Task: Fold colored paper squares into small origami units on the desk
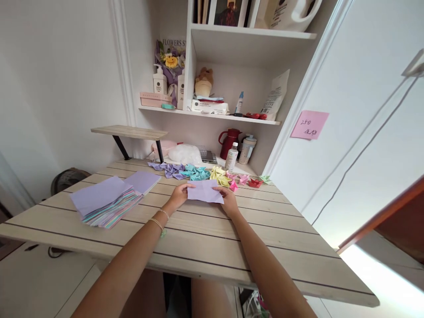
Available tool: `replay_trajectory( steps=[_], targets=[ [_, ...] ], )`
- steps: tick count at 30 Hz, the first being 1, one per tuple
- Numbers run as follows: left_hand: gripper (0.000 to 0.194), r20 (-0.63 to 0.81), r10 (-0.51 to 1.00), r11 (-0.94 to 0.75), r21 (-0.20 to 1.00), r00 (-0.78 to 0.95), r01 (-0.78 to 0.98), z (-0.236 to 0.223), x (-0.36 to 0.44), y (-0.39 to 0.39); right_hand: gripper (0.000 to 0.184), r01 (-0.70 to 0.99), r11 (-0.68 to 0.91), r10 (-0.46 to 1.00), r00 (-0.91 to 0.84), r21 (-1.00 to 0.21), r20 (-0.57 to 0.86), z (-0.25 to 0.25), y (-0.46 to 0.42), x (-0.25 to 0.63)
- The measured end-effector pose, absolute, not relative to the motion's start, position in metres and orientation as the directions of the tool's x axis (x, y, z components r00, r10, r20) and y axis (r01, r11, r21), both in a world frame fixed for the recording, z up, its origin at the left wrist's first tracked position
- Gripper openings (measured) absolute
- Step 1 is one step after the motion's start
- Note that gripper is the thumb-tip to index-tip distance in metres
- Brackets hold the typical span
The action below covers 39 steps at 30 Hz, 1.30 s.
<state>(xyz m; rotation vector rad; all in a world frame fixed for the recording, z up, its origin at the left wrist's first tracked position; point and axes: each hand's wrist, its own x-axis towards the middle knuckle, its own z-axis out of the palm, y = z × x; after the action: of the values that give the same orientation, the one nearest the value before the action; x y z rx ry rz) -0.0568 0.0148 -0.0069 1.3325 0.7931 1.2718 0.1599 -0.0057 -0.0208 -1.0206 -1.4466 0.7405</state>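
Observation:
A sheet of light purple paper [204,191] with faint creases is held up just over the table, between my two hands. My left hand [179,197] pinches its left edge, thumb on top. At the right edge my right hand [228,199] grips the paper, its lower fingers partly hidden behind the sheet. Just beyond the paper lies a row of folded paper pieces: purple ones [174,171], blue ones [198,172], yellow ones [219,176], pink ones [243,179] and a red one [255,182].
On the left of the slatted table [205,243] sit a fanned stack of coloured paper [109,203] and a smaller purple stack [142,181]. A small raised stand [129,131], a clear bottle [232,157], a red jug [229,142] and a tumbler [247,149] stand at the back.

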Motion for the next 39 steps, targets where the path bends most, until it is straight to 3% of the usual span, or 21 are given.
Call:
replay_trajectory(
  steps=[3,12,21,25,32,36,39],
  targets=[
    [0.032,0.233,0.958,-0.192,0.954,0.167,-0.23,-0.01,-0.058,0.018,0.042,0.146,0.408,0.911,-0.001,-0.901,0.412,-0.021,-0.006,0.16],
    [0.047,0.218,0.916,-0.165,0.97,0.335,-0.18,-0.004,-0.06,0.005,0.032,0.14,0.405,0.913,-0.115,-0.903,0.391,-0.012,-0.019,0.161],
    [0.032,0.228,0.904,-0.212,0.974,0.362,-0.086,-0.007,-0.057,0.005,0.034,0.174,0.318,0.94,-0.184,-0.932,0.286,-0.011,-0.026,0.165],
    [0.031,0.222,0.913,-0.209,0.975,0.342,-0.074,-0.011,-0.056,0.003,0.038,0.138,0.256,0.965,-0.089,-0.957,0.246,-0.019,-0.022,0.165],
    [0.04,0.24,0.943,-0.205,0.965,0.229,-0.165,-0.016,-0.056,0.008,0.045,0.063,0.29,0.957,-0.034,-0.955,0.288,-0.019,-0.017,0.161],
    [0.038,0.262,0.96,-0.236,0.947,0.099,-0.219,-0.019,-0.06,0.014,0.042,0.083,0.325,0.94,-0.137,-0.942,0.312,-0.016,-0.021,0.158],
    [0.031,0.265,0.957,-0.236,0.948,0.116,-0.215,-0.019,-0.062,0.013,0.041,0.141,0.337,0.919,-0.262,-0.931,0.293,-0.013,-0.025,0.153]
  ],
)
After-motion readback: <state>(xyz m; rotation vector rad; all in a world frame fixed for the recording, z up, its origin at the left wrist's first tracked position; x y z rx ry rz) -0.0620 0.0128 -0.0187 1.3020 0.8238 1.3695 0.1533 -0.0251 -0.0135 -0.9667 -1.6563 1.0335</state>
